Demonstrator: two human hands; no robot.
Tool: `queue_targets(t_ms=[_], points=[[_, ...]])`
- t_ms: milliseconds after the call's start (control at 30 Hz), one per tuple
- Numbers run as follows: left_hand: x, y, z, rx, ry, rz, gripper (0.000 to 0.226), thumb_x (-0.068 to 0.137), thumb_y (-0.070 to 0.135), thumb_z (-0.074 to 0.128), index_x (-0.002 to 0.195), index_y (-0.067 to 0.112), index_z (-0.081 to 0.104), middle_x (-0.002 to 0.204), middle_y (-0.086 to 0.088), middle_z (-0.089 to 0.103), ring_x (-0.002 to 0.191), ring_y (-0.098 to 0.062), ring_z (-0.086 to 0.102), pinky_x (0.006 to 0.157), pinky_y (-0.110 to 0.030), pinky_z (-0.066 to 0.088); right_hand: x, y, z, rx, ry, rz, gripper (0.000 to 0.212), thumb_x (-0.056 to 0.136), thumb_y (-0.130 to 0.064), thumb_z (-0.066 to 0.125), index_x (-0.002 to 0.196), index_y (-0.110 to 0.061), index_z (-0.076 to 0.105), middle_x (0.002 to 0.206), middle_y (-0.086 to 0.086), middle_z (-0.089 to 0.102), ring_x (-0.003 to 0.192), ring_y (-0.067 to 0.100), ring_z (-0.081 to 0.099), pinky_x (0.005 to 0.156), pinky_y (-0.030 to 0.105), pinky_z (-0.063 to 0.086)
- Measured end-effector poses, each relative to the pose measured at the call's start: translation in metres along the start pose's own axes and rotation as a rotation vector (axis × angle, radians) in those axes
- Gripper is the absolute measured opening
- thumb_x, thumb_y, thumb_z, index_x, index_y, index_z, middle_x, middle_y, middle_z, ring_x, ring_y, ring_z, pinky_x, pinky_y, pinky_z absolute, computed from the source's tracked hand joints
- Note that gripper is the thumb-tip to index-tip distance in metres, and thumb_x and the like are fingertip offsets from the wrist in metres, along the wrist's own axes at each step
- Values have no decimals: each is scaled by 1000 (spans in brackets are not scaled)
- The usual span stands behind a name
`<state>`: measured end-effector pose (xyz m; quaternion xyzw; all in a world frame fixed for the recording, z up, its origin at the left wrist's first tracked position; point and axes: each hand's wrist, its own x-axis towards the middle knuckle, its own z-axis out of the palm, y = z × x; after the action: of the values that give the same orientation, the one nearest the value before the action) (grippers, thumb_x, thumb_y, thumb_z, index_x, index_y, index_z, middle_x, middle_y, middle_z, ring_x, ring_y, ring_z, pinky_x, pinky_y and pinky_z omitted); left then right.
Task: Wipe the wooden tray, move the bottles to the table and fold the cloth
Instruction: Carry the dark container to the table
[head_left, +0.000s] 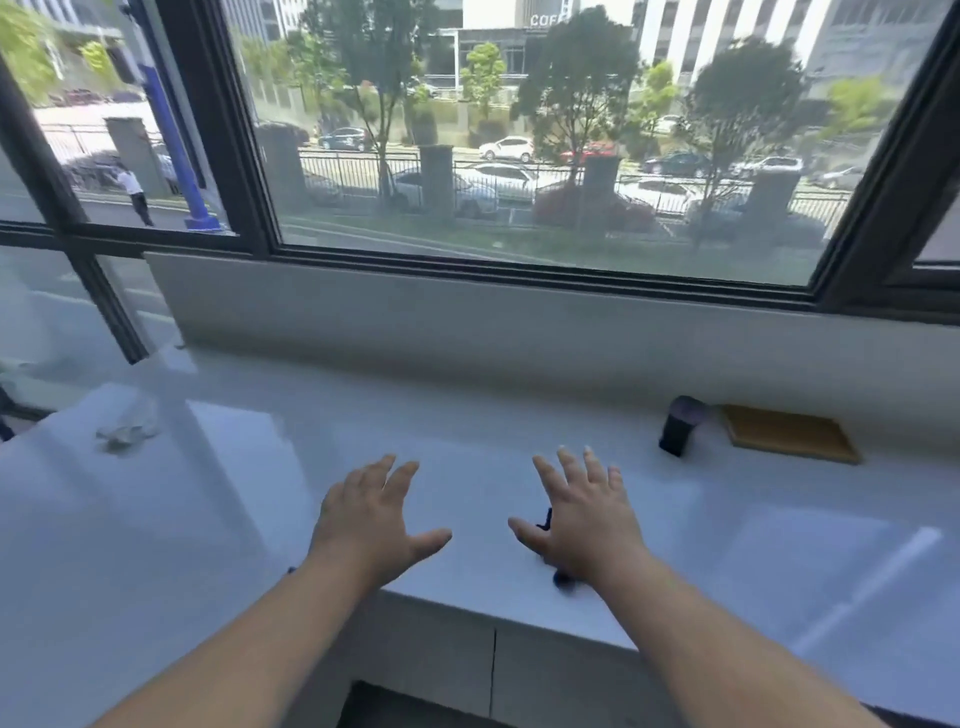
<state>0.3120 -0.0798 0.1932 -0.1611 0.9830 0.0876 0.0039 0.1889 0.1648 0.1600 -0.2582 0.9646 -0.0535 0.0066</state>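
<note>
Fingers: both hands spread flat, palms down, hovering low over or resting on the white desk, can't tell which. Left hand fingers splayed wide, nothing held. Right hand also splayed, no grip, but a small dark blue thing pokes out from under the palm by the thumb, w/ another bit near the wrist; too hidden to tell if it's the cloth.

Outward: one dark bottle stands on the desk, right and beyond the right hand, well apart from it, image blurred. Just beside it on the right, wooden tray lies flat vs the wall under the window; looks bare. A crumpled pale/clear item sits far left; not identifiable. Only one bottle seen.

Risks (judgement):
- Bottle is tall, narrow, close to the tray's corner; a fast reach or sweep w/ the right hand across to the tray could clip it and tip it.
- Glossy desk: tray may slide toward the wall or nudge the bottle when wiped unless the other hand pins it.
- Dark thing under the right palm lies near the front edge; dragging the hand back could pull it off onto the floor.
- Reach to the tray is long; leaning may cost control.
</note>
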Motion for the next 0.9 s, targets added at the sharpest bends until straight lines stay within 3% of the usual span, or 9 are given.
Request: queue_targets(t_ms=[233, 400, 900], points=[[90, 157, 29, 18, -45, 131, 109, 75, 93, 43, 165, 36, 15, 174, 3, 14, 157, -24, 18, 125, -47, 23, 12, 179, -17, -2, -1, 212, 101, 83, -87, 25, 166, -32, 8, 175, 6, 9, 160, 33, 0, 128, 56, 4], [139, 237, 46, 20, -84, 232, 109, 76, 91, 48, 165, 37, 14, 175, 5, 12, 159, -22, 15, 124, -45, 25, 8, 260, -18, 9, -23, 352, 100, 85, -86, 25, 166, -32, 5, 176, 5, 7, 160, 33, -1, 128, 56, 6], [269, 335, 79, -46, -102, 468, 109, 74, 89, 54, 164, 35, 21, 174, 5, 16, 156, -21, 20, 124, -45, 27, 34, 341, -9, 3, -22, 659, 103, 78, -88, 16, 165, -33, 9, 174, 5, 14, 159, 33, 6, 128, 55, 10]])
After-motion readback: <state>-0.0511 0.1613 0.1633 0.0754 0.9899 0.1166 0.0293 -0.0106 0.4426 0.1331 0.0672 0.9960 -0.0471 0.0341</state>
